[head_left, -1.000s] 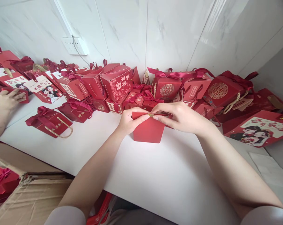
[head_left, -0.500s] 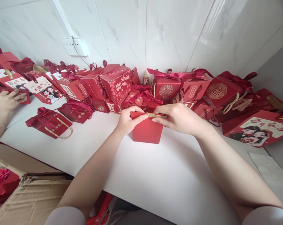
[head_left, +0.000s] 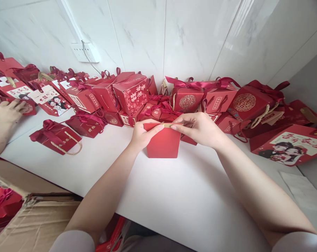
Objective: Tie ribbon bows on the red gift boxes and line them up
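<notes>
A plain red gift box [head_left: 163, 142] stands upright on the white table in front of me, its plain side facing me. My left hand [head_left: 146, 133] pinches the box's top edge at the left, thumb on the near side and fingers behind. My right hand [head_left: 197, 127] grips the same edge at the right, thumb and forefinger closed on it. Between the two thumbs a gold-coloured strip [head_left: 167, 125] shows along the top. The far side of the box and most of my fingertips are hidden.
Behind it, many red gift boxes with ribbons [head_left: 130, 94] line the tiled wall. A rope-handled box [head_left: 60, 140] sits at left. Another person's hand [head_left: 10, 110] touches a box far left. A cardboard carton [head_left: 35, 220] stands lower left; white paper [head_left: 302, 189] lies right.
The box's top edge has come up slightly and tilted toward level, with both hands still on it. My right thumb has shifted a little left along the edge.
</notes>
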`<state>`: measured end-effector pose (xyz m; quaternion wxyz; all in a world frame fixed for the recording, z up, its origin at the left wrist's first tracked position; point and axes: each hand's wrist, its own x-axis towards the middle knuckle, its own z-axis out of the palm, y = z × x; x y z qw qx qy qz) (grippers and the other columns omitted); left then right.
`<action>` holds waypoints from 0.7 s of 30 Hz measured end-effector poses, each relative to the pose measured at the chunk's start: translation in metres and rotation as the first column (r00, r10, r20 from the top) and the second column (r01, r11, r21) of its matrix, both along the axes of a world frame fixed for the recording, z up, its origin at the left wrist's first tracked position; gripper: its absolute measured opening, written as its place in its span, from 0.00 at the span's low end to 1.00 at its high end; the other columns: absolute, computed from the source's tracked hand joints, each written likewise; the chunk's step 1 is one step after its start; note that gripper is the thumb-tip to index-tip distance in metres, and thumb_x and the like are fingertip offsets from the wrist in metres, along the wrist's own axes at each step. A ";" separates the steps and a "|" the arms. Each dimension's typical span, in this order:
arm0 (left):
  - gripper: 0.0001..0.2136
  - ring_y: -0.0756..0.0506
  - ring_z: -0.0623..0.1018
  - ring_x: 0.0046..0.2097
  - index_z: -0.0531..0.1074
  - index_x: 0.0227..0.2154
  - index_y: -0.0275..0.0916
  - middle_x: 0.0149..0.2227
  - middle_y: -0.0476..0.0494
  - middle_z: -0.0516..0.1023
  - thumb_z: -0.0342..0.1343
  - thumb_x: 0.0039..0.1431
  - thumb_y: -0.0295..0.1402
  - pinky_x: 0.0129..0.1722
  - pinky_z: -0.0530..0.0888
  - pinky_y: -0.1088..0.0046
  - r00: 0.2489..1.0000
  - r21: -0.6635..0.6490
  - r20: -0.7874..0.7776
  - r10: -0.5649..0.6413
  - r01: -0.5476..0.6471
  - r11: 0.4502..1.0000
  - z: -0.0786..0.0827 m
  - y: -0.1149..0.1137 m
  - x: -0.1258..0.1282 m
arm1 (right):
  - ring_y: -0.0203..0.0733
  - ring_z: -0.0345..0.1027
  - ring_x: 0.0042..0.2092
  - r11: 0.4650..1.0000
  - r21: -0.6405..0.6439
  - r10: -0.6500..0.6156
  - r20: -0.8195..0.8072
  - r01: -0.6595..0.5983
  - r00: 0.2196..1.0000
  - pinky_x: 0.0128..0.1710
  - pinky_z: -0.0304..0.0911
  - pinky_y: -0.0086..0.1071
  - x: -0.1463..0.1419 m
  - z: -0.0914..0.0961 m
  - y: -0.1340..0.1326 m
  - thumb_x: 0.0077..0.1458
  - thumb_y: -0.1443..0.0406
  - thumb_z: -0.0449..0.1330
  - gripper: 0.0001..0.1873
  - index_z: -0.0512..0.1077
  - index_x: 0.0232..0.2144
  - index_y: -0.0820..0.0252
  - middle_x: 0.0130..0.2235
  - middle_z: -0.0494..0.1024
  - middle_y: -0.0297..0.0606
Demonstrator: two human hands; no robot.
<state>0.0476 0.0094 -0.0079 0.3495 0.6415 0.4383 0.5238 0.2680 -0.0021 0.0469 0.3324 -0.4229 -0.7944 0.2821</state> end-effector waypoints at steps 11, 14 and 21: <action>0.14 0.46 0.79 0.33 0.78 0.29 0.39 0.30 0.47 0.80 0.65 0.51 0.46 0.32 0.74 0.72 0.999 0.054 -0.011 0.044 -0.043 0.998 -0.005 0.004 -0.002 | 0.43 0.76 0.32 0.999 -0.042 -0.001 0.019 0.002 1.000 0.30 0.67 0.32 0.005 -0.001 0.004 0.57 0.56 0.62 0.11 0.78 0.32 0.58 0.31 0.83 0.35; 0.14 0.46 0.79 0.37 0.76 0.31 0.39 0.33 0.46 0.80 0.61 0.57 0.47 0.39 0.75 0.71 0.995 0.134 0.012 0.103 -0.103 0.986 -0.007 0.010 -0.006 | 0.42 0.77 0.34 0.995 -0.075 0.065 0.073 -0.060 0.995 0.34 0.68 0.33 0.007 0.000 0.006 0.57 0.58 0.63 0.09 0.76 0.30 0.58 0.32 0.83 0.35; 0.37 0.34 0.66 0.65 0.52 0.66 0.44 0.66 0.33 0.61 0.59 0.58 0.48 0.63 0.65 0.53 0.947 0.251 -0.297 0.121 -0.045 0.967 -0.013 0.014 -0.011 | 0.40 0.72 0.27 0.998 0.069 0.003 0.157 -0.014 0.988 0.29 0.61 0.32 0.001 -0.002 0.002 0.60 0.56 0.60 0.16 0.68 0.24 0.57 0.26 0.80 0.34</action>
